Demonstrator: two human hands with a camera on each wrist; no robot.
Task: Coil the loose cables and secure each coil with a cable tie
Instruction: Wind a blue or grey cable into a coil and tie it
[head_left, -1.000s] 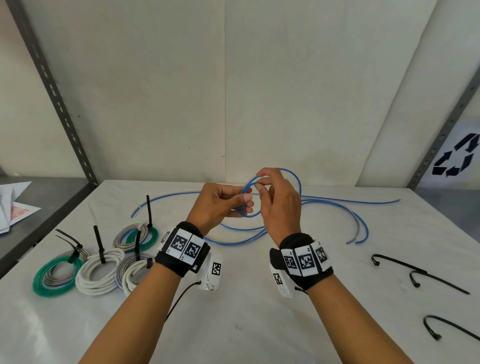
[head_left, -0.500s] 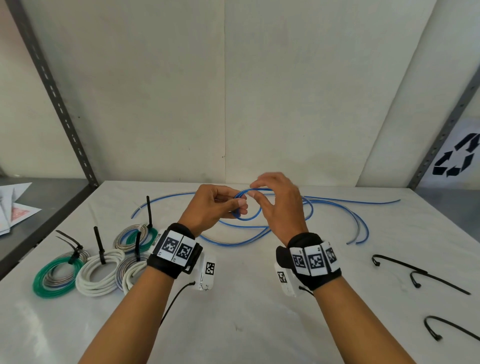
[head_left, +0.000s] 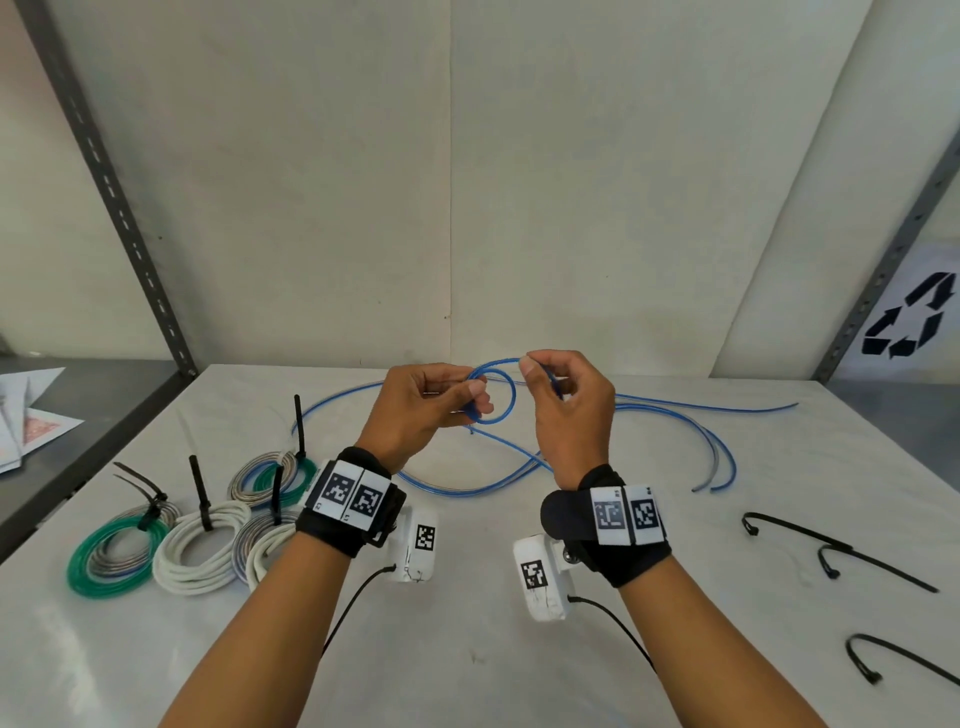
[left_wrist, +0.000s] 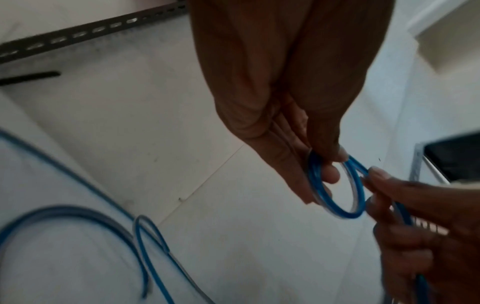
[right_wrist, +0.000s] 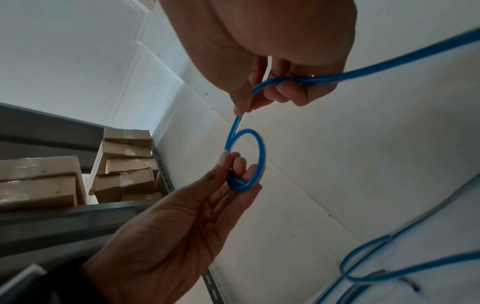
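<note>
Left hand (head_left: 434, 402) pinches 1 small loop of cable (head_left: 491, 397); right hand (head_left: 563, 402) pinches the feed strand. Light, springy, likely slippery; best pinched at the crossing.

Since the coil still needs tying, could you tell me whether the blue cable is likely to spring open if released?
Probably: the blue cable lies in broad, springy curves on the table, and the left hand pinches its small loop closed. It looks light and smooth, likely slippery.

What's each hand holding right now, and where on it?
Both hold the thin blue cable. Left hand pinches the small loop's lower left side; right hand pinches the strand feeding into the loop's top.
</note>
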